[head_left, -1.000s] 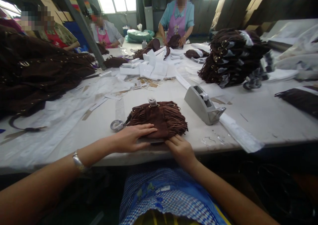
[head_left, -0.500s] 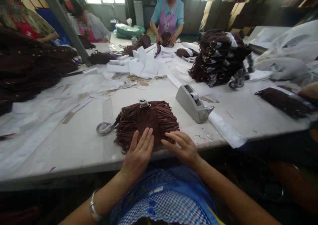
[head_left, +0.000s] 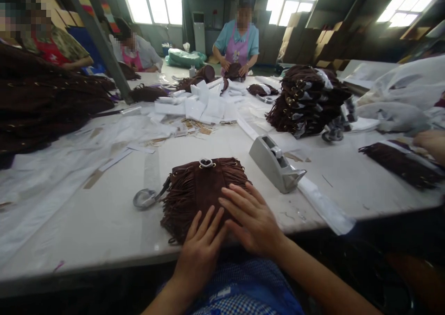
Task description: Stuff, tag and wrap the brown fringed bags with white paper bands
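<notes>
A brown suede fringed bag (head_left: 198, 190) lies flat on the white table (head_left: 104, 217) near its front edge. My left hand (head_left: 201, 245) rests flat on the bag's near edge, fingers stretched out. My right hand (head_left: 250, 217) lies flat on the bag's right half, fingers spread. A metal clasp (head_left: 206, 163) sits at the bag's far edge. A wrapped strap end (head_left: 144, 198) sticks out to the bag's left.
A grey tape dispenser (head_left: 276, 164) stands right of the bag. Stacks of brown fringed bags rise at back right (head_left: 308, 99) and left (head_left: 45, 102). White paper pieces (head_left: 201, 106) cover the middle. Three people work at the far side; another hand (head_left: 431, 143) shows at right.
Both my hands have come from the bag's near edge up onto its top, lying flat. The view has tilted up a little.
</notes>
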`<state>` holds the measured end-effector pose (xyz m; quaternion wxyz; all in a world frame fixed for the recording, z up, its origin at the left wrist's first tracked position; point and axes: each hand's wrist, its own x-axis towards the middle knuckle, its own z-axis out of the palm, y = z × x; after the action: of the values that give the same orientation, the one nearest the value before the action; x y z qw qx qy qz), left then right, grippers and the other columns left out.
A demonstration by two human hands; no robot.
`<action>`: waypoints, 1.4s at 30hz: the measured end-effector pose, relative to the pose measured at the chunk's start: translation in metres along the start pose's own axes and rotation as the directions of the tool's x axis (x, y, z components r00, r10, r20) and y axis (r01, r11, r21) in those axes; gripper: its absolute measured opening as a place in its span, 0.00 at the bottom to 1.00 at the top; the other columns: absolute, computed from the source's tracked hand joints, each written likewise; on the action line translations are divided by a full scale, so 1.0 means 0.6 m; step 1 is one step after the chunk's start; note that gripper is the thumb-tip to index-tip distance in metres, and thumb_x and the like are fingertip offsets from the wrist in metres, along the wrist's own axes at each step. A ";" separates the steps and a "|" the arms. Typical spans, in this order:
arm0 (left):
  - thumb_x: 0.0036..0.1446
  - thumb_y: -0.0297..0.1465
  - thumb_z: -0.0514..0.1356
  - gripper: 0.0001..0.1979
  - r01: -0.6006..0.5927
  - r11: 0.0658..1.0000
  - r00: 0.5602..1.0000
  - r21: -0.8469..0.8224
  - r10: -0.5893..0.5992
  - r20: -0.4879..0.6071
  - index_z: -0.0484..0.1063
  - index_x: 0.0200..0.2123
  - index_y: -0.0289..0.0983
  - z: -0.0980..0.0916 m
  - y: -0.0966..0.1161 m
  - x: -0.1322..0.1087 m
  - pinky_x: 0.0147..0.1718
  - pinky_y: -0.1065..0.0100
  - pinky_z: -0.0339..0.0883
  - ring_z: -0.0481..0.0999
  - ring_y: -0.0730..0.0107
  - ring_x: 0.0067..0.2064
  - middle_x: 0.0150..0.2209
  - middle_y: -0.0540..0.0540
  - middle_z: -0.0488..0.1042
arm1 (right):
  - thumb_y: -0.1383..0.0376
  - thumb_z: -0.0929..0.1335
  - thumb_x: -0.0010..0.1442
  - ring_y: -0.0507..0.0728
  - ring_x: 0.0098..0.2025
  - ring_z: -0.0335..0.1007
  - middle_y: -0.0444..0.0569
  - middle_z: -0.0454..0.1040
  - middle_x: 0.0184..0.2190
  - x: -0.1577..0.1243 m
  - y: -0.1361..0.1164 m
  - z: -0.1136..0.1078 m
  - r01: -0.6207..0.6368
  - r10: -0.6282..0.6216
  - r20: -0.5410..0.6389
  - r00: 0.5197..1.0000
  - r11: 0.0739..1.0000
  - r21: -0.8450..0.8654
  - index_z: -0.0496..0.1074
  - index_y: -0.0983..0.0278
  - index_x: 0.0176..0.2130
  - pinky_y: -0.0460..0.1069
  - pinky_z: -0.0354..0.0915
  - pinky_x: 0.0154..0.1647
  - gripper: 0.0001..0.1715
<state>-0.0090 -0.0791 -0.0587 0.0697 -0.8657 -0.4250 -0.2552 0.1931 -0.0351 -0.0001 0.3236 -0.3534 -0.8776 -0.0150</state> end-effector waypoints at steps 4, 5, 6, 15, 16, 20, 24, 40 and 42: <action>0.64 0.25 0.53 0.22 -0.034 0.998 0.999 0.062 0.035 -0.030 0.69 0.60 0.41 -0.007 -0.003 0.006 0.66 0.51 0.53 0.66 0.57 0.64 0.63 0.45 0.67 | 0.61 0.65 0.68 0.62 0.68 0.55 0.55 0.65 0.64 0.021 0.036 0.052 -0.046 0.031 0.220 0.975 0.997 0.064 0.62 0.63 0.64 0.64 0.55 0.67 0.28; 0.64 0.25 0.53 0.21 -0.035 0.998 0.998 0.060 0.038 -0.046 0.69 0.59 0.41 -0.009 -0.004 0.009 0.65 0.53 0.56 0.67 0.58 0.63 0.62 0.45 0.68 | 0.61 0.64 0.68 0.61 0.67 0.57 0.54 0.67 0.62 0.024 0.044 0.054 -0.075 0.050 0.232 0.971 0.992 0.104 0.64 0.62 0.63 0.63 0.56 0.67 0.26; 0.65 0.26 0.53 0.21 -0.036 0.998 0.997 0.049 0.040 -0.065 0.70 0.59 0.41 -0.010 -0.005 0.012 0.64 0.54 0.59 0.69 0.58 0.62 0.61 0.45 0.69 | 0.62 0.64 0.68 0.60 0.65 0.61 0.52 0.71 0.59 0.027 0.049 0.052 -0.108 0.075 0.219 0.973 0.983 0.145 0.67 0.61 0.61 0.63 0.58 0.66 0.23; 0.66 0.29 0.54 0.09 0.154 0.979 0.985 -0.133 -0.163 -0.063 0.75 0.42 0.39 -0.008 -0.023 0.045 0.42 0.68 0.76 0.82 0.65 0.44 0.44 0.46 0.82 | 0.67 0.67 0.64 0.60 0.66 0.59 0.55 0.62 0.65 0.146 0.074 0.057 -0.085 0.073 0.056 0.996 0.962 0.260 0.53 0.60 0.69 0.59 0.61 0.65 0.38; 0.67 0.30 0.54 0.09 0.188 0.973 0.979 -0.132 -0.197 -0.061 0.75 0.42 0.39 -0.009 -0.024 0.050 0.40 0.69 0.76 0.82 0.66 0.42 0.43 0.45 0.81 | 0.69 0.66 0.64 0.59 0.65 0.61 0.55 0.65 0.63 0.149 0.080 0.063 -0.081 0.053 0.108 0.993 0.956 0.282 0.55 0.60 0.68 0.58 0.61 0.65 0.36; 0.65 0.34 0.56 0.14 0.264 0.964 0.949 -0.027 -0.264 -0.172 0.71 0.51 0.37 -0.015 -0.035 0.070 0.46 0.61 0.75 0.78 0.57 0.51 0.52 0.36 0.76 | 0.72 0.63 0.65 0.56 0.61 0.66 0.50 0.71 0.58 0.132 0.101 0.074 -0.028 -0.048 0.246 0.968 0.955 0.297 0.68 0.59 0.59 0.59 0.54 0.68 0.24; 0.62 0.37 0.59 0.36 0.170 0.978 0.984 0.123 -0.162 -0.071 0.50 0.69 0.37 -0.008 -0.059 0.090 0.60 0.42 0.59 0.58 0.43 0.67 0.68 0.30 0.56 | 0.75 0.62 0.63 0.54 0.63 0.64 0.52 0.71 0.59 0.119 0.113 0.075 0.014 -0.101 0.285 0.953 0.956 0.293 0.68 0.64 0.59 0.56 0.52 0.69 0.26; 0.67 0.42 0.47 0.34 -0.064 0.992 0.997 0.111 0.067 -0.025 0.44 0.71 0.33 0.040 -0.095 0.077 0.60 0.47 0.58 0.57 0.47 0.68 0.69 0.32 0.53 | 0.61 0.64 0.66 0.58 0.47 0.74 0.52 0.78 0.47 -0.068 0.303 -0.185 -0.792 0.771 -0.187 0.609 0.585 -0.172 0.76 0.63 0.47 0.52 0.67 0.52 0.14; 0.67 0.43 0.47 0.35 -0.062 0.994 0.998 0.092 0.064 -0.015 0.43 0.71 0.34 0.041 -0.096 0.076 0.60 0.45 0.59 0.57 0.46 0.68 0.69 0.33 0.53 | 0.58 0.69 0.62 0.57 0.40 0.75 0.52 0.79 0.40 -0.113 0.333 -0.190 -0.851 0.855 -0.090 0.511 0.487 -0.196 0.76 0.64 0.45 0.51 0.69 0.43 0.15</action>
<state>-0.0211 -0.0026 -0.0628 0.1211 -0.8723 -0.4080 -0.2408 0.4191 0.0441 0.0105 0.2397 -0.7740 -0.5835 0.0557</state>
